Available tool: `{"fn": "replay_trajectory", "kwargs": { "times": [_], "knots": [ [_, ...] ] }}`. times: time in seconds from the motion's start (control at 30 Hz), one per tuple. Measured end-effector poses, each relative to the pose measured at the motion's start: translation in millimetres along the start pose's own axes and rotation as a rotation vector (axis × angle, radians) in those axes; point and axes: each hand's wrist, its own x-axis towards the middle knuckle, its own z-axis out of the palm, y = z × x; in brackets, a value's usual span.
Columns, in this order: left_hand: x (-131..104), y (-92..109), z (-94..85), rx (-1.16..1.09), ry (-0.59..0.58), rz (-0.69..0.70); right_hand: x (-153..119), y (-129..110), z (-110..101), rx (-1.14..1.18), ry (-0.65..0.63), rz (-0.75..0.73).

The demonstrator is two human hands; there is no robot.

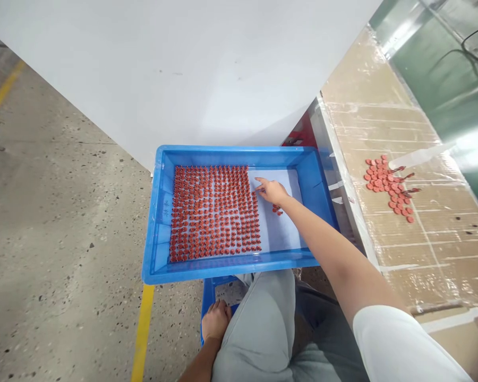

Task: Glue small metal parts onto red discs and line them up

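Note:
A blue tray (231, 272) holds many small red pieces (215, 212) standing in close rows on a pale sheet (279, 236) over its left and middle part. Over the right end of the rows is my right hand (273, 192), its fingers pointing left beside the last row; whatever its fingertips may hold is too small to tell. A few loose red pieces (278, 210) lie on the sheet just below that hand. My left hand (216, 319) rests beside my leg on the blue stool (207, 297), below the tray, its fingers curled and partly hidden.
On the brown covered table (414, 132) at the right lies a cluster of round red pieces (382, 178), some with stems. A large white panel (183, 69) stands beyond the tray. Speckled floor with a yellow line (143, 329) is at the left.

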Motion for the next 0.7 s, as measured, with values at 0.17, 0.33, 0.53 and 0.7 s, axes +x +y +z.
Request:
{"fn": "replay_trajectory", "kwargs": {
  "times": [0.17, 0.33, 0.53, 0.7],
  "knots": [
    [0.2, -0.8, -0.7, -0.008, -0.011, 0.009, -2.8, 30.4, -19.7, -0.028, -0.048, 0.141],
    [-0.8, -1.7, -1.8, -0.022, 0.001, 0.028, -12.7, 52.8, -33.8, -0.070, -0.195, 0.265],
    [-0.9, -1.4, -2.8, -0.024, 0.003, 0.026, -23.6, 54.1, -27.3, -0.021, -0.327, 0.405],
    [-1.3, -1.5, -3.2, -0.035, 0.011, 0.025, -24.8, 49.0, -17.9, 0.006, -0.307, 0.473]
  ]
}}
